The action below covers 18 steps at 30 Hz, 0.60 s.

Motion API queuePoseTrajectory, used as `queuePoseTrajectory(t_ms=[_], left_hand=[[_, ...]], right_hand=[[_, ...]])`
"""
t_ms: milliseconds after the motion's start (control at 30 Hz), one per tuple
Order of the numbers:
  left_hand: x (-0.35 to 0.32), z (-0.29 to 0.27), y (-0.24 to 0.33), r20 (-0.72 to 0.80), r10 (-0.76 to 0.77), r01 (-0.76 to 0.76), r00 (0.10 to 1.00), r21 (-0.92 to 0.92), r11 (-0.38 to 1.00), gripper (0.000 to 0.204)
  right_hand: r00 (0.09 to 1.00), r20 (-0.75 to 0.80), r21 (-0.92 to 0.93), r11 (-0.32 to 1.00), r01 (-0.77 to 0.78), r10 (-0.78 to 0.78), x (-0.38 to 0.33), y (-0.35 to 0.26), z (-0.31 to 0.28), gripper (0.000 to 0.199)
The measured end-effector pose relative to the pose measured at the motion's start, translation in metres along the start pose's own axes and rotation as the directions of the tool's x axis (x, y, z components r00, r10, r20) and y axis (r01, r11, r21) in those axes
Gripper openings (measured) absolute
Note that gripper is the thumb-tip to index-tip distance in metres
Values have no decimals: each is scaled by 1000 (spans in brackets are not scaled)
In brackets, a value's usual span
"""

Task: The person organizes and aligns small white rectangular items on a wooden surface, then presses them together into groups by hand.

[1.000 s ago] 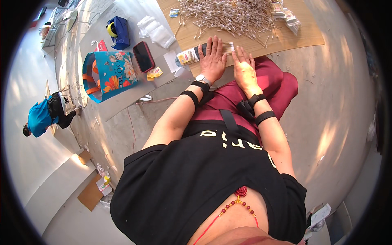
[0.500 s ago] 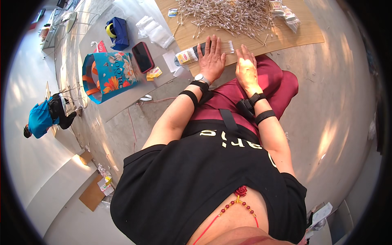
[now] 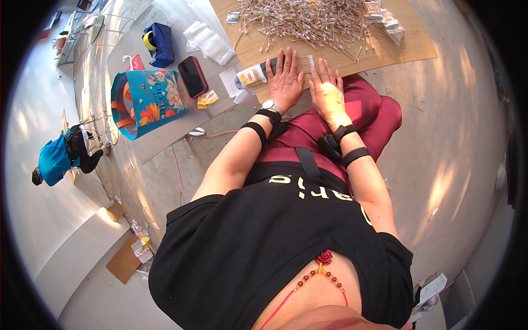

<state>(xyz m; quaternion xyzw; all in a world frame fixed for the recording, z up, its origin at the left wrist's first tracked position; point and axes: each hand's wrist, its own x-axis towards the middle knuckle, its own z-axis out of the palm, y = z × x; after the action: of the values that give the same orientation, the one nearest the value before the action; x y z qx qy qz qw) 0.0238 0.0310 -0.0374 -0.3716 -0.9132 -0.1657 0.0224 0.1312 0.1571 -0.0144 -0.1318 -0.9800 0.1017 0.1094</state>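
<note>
Cotton-swab packet (image 3: 278, 67): lies on wooden board (image 3: 407, 47) edge, under left hand (image 3: 286, 80) | left hand: flat, fingers spread, pressing packet | right hand (image 3: 328, 93): flat beside it, fingers together | loose swab pile (image 3: 308, 22): beyond, on board

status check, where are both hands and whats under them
Left hand flat, open, on a clear packet of cotton swabs. Right hand flat, open, empty, on the board's edge. Loose swab pile beyond; nothing blocking.

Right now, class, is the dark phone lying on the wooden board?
No, the dark phone lies on the grey floor, left of the wooden board.
</note>
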Motion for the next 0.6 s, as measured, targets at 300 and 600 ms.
queuePoseTrajectory(t_ms=[300, 600], left_hand=[[0, 2, -1, -7, -3, 3, 1000, 27, 1000, 68], [0, 4, -2, 28, 6, -8, 1000, 78, 997, 68]], right_hand=[[998, 62, -15, 1000, -10, 10, 3, 1, 4, 55], [994, 81, 25, 997, 78, -79, 31, -7, 22, 83]])
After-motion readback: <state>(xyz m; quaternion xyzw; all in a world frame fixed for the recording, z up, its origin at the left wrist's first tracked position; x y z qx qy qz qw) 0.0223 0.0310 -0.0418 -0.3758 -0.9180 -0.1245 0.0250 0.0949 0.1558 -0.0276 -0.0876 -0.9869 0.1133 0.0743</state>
